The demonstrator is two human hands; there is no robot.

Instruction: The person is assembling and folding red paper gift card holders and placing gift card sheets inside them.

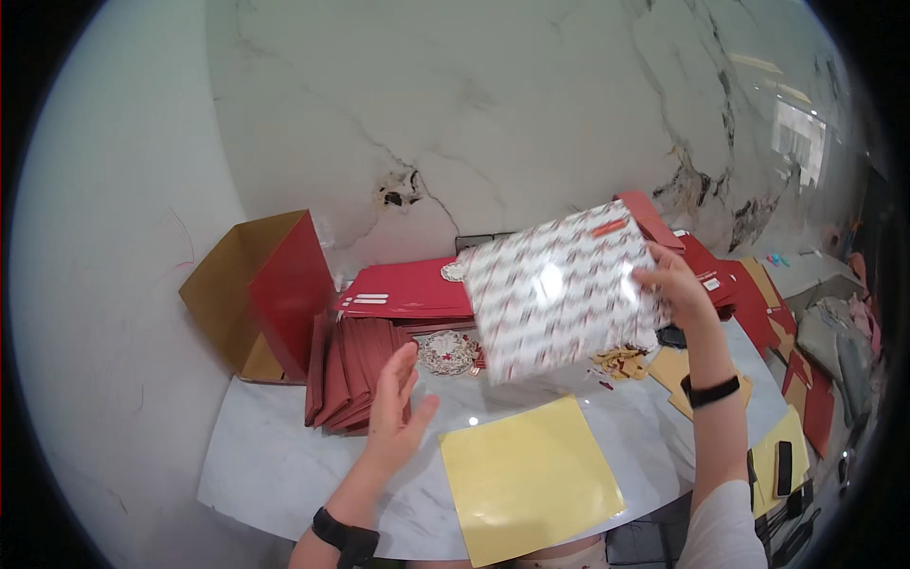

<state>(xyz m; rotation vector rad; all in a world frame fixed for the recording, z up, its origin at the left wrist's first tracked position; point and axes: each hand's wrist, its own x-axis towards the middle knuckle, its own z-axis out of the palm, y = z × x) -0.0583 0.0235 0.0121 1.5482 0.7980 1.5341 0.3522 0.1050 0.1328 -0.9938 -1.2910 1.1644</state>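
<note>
My right hand (677,286) grips the right edge of a glossy, flat white rectangle (555,303) with a repeated grey and red pattern, a sheet or thin packet. It is raised and tilted above the table. My left hand (393,417) is open with its fingers apart, holding nothing, beside a row of dark red folded paper sleeves or envelopes (349,370) standing on the table. Below the patterned rectangle, a yellow sheet (531,479) lies flat near the table's front edge. Round white die-cut pieces with red spots (447,352) lie between the sleeves and the rectangle.
An open red cardboard box (282,299) with a brown inside stands at the left. Flat red sheets (403,287) lie behind the sleeves. Small tan pieces (621,362) sit right of centre. More red and tan cards (754,303) and a phone (783,468) are at the right.
</note>
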